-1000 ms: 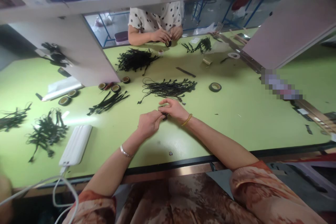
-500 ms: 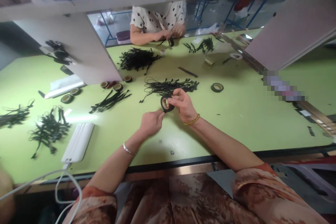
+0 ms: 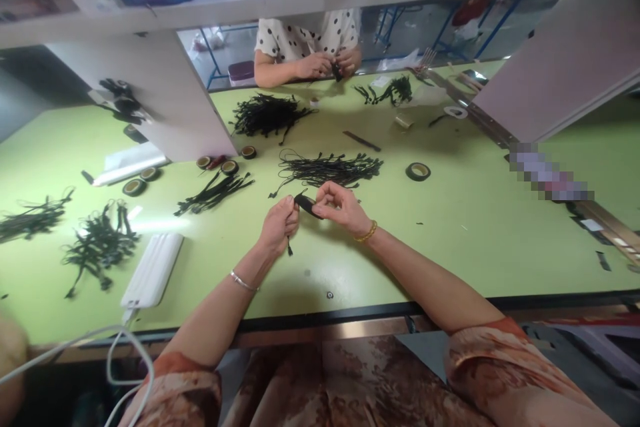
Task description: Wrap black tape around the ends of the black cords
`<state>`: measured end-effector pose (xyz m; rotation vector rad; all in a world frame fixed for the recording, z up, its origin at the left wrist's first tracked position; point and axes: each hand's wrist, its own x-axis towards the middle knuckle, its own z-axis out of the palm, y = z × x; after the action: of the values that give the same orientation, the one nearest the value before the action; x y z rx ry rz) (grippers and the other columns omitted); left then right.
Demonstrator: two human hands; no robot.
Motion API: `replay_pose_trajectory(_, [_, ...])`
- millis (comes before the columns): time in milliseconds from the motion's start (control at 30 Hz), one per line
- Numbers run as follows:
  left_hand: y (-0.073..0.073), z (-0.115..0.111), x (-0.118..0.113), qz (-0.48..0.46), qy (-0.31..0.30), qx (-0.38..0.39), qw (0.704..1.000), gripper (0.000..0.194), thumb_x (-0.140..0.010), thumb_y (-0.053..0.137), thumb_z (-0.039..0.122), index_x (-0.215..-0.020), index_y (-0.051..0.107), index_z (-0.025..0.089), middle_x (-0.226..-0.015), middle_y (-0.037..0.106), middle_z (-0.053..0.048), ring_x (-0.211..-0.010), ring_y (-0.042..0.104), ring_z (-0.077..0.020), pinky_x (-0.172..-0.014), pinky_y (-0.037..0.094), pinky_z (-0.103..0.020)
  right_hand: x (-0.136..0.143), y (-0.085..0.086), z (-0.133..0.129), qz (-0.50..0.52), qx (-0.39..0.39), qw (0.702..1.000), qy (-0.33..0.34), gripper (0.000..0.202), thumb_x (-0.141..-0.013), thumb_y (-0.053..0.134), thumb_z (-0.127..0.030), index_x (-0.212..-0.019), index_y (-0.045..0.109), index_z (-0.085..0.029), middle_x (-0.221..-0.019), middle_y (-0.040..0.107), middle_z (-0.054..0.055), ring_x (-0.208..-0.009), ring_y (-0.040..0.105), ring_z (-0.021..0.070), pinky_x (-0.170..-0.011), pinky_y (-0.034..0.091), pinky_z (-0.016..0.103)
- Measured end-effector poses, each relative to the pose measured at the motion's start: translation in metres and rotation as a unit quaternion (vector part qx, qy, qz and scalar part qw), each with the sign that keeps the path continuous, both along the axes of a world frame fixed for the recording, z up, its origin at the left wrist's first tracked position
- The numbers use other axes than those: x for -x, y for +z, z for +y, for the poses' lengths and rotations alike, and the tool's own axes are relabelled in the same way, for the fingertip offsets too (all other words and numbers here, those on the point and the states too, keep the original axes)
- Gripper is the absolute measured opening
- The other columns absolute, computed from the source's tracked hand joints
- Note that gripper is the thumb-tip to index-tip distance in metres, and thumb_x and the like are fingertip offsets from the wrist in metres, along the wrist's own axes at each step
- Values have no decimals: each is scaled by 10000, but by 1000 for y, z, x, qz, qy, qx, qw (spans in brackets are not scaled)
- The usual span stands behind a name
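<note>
My right hand is closed on a roll of black tape, now turned nearly edge-on, with fingertips at its core. My left hand is closed around a short black cable, whose end hangs below the fist. The cable meets the tape at the left fingertips; most of it is hidden by the fingers. Just beyond both hands lies a spread bundle of thin black cables. Another roll of black tape lies flat to the right of that bundle.
Left on the green table are a cable bunch, tape rolls and a white power bank with its cord. A co-worker sits opposite, hands on a dark item. A white panel and an overhead shelf frame the space.
The tape roll has turned from showing its open core to nearly edge-on. My left hand has shifted slightly left and rotated, so the cable's end now shows beneath it.
</note>
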<state>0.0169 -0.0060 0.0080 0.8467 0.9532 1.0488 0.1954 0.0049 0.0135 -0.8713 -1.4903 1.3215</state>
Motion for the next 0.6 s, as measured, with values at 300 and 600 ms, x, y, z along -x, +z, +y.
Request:
replay_pose_trajectory(300, [-18, 7, 5, 142, -3, -160, 977, 353, -820, 646, 513, -839, 511, 187, -587, 456, 67, -527, 376, -67, -513, 298, -197, 1, -11, 5, -54, -3, 998, -15, 318, -740, 725, -360, -949, 561, -185, -663, 634, -28, -637, 596, 138, -690, 469, 291])
replay_pose_trajectory(600, [-14, -1, 1, 264, 25, -206, 942, 276, -851, 577, 439, -760, 512, 186, -615, 458, 49, -556, 370, -93, -541, 299, -235, 13, -8, -4, -99, -1, 995, -25, 345, -735, 678, -301, -1048, 626, -167, -617, 613, -45, -590, 573, 128, -633, 454, 268])
